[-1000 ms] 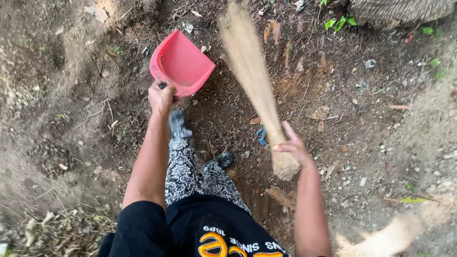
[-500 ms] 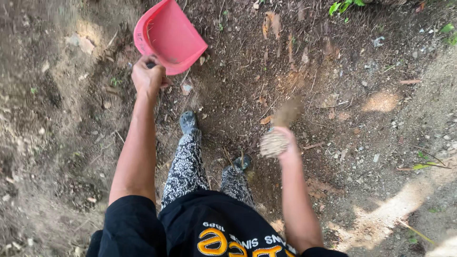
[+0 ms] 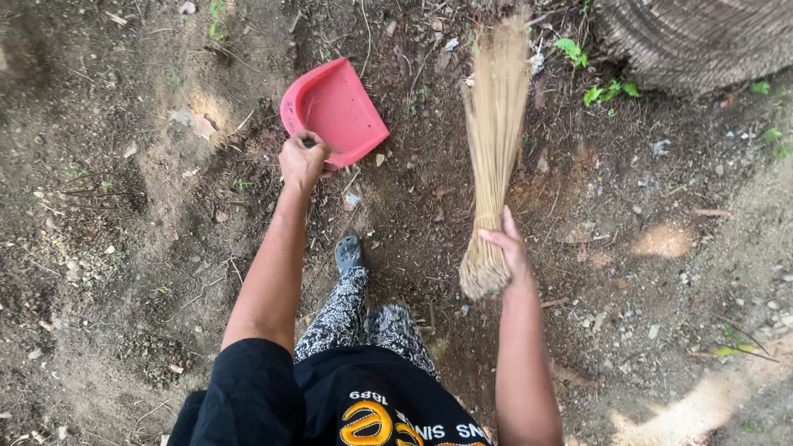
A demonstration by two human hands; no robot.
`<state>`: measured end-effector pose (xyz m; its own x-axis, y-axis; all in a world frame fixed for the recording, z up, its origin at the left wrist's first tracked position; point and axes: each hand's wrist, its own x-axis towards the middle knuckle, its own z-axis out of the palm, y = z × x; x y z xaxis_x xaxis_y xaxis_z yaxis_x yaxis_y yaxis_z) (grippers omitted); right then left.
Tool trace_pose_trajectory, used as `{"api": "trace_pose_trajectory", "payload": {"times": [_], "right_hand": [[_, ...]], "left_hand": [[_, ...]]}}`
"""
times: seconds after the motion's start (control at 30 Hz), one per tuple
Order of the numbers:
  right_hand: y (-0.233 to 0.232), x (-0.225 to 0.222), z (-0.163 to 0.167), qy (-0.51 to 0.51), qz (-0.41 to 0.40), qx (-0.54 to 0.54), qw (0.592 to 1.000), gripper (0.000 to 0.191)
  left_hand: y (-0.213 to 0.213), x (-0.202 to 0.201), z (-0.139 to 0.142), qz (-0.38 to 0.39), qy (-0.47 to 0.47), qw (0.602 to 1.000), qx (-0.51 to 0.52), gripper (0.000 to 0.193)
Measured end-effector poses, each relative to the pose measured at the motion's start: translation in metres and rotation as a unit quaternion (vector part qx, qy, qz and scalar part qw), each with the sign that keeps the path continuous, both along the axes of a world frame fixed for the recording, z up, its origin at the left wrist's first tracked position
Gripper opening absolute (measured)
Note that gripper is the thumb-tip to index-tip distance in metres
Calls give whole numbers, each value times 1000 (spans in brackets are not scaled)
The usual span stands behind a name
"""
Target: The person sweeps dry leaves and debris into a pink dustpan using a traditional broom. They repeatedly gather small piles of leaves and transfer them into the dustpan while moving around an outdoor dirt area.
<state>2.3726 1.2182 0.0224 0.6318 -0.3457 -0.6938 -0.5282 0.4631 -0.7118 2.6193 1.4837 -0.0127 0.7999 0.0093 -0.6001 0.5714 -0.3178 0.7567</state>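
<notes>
surface: bare dirt ground [image 3: 124, 248] | on it: red dustpan [image 3: 339, 107] — dry leaves, pebbles, twigs scattered

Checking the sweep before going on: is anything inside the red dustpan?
The red dustpan looks bare inside: only smooth red plastic shows, with leaf bits lying on the soil by its front edge. The left hand covers its handle, so that corner stays hidden. The right hand holds the straw broom.

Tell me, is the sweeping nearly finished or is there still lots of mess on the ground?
Not finished, it seems. The red dustpan looks empty inside. In hand: the left hand grips the dustpan's handle, and the right hand holds the straw broom with its bristles out over the dirt. Left: dry leaves and twigs lie scattered on the soil around the pan.
</notes>
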Motion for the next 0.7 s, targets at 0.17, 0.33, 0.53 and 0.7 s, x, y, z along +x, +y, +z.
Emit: {"api": "trace_pose_trajectory", "payload": {"times": [0.17, 0.33, 0.53, 0.7], "right_hand": [[20, 57, -38, 98, 0, 6, 995, 89], [39, 79, -43, 15, 261, -123, 957, 91], [-59, 128, -5, -77, 213, -92, 970, 97], [-144, 212, 28, 94, 155, -180, 967, 92]], "left_hand": [[-3, 13, 2, 44, 19, 998, -47, 16], [-17, 32, -1, 105, 13, 983, -152, 21], [-27, 102, 27, 151, 18, 965, -214, 10], [-62, 139, 43, 148, 10, 975, -163, 20]]}}
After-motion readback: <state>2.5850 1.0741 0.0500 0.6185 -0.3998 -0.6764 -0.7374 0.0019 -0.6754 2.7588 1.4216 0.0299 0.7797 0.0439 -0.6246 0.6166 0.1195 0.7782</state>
